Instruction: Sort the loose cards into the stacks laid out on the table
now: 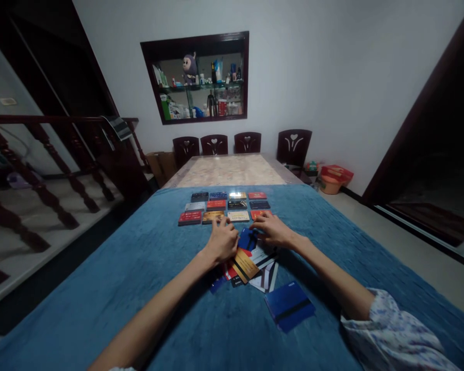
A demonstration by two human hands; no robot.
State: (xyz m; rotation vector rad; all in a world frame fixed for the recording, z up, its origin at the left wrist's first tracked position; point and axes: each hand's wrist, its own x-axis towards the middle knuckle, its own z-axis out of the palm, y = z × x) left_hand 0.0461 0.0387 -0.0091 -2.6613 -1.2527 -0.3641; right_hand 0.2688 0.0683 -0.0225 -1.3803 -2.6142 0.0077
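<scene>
Several plastic cards lie in neat rows (pixel 224 206) on a blue cloth (pixel 139 278) over the table. A loose pile of cards (pixel 251 265) lies closer to me, under both hands. My left hand (pixel 222 241) rests on the pile with its fingers curled, its fingertips close to the nearest row. My right hand (pixel 272 230) lies flat, fingers stretched toward a red card at the row's right end and touching a dark blue card (pixel 248 238). A separate blue stack (pixel 290 305) sits nearest me.
Beyond the cloth the bare marble tabletop (pixel 228 170) runs to several dark chairs (pixel 294 145) at the wall. A wall niche (pixel 201 82) holds bottles and a plush toy. A wooden stair railing (pixel 54 170) stands left; a red basket (pixel 334 178) sits right.
</scene>
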